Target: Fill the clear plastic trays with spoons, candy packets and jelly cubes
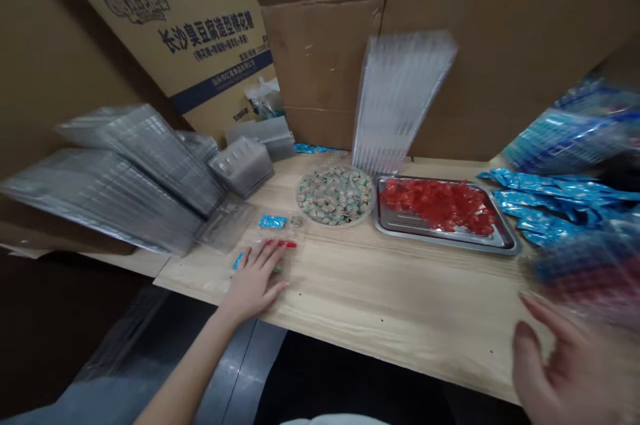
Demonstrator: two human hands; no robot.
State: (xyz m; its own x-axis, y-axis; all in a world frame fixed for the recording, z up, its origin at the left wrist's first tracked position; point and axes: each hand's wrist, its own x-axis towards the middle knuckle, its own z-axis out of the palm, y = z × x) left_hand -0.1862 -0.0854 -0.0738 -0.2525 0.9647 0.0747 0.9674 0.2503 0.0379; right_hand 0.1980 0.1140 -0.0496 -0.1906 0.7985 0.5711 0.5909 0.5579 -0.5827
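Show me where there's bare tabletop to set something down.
The widest free patch of pale wooden tabletop lies between the left hand and right hand, nearside of the silver metal tray of red packets. Crowded: the left end, with stacked clear plastic trays, and right of the metal tray, with shiny blue packets.

The tall printed cardboard box (180,65) at the back left carries the legible wording: large dark characters across it read 长沙臭豆腐造型棉花糖. Beneath them runs a smaller line in brackets, its words joined by plus signs, too small to read with certainty. Pale characters on the box's dark blue band (200,93) begin 汕头市 and end 食品有限公司, the middle unclear. Above, the outlined lettering of a logo (136,5) is too blurred to read. Light marks on the small blue packet (273,221) are likewise too small.
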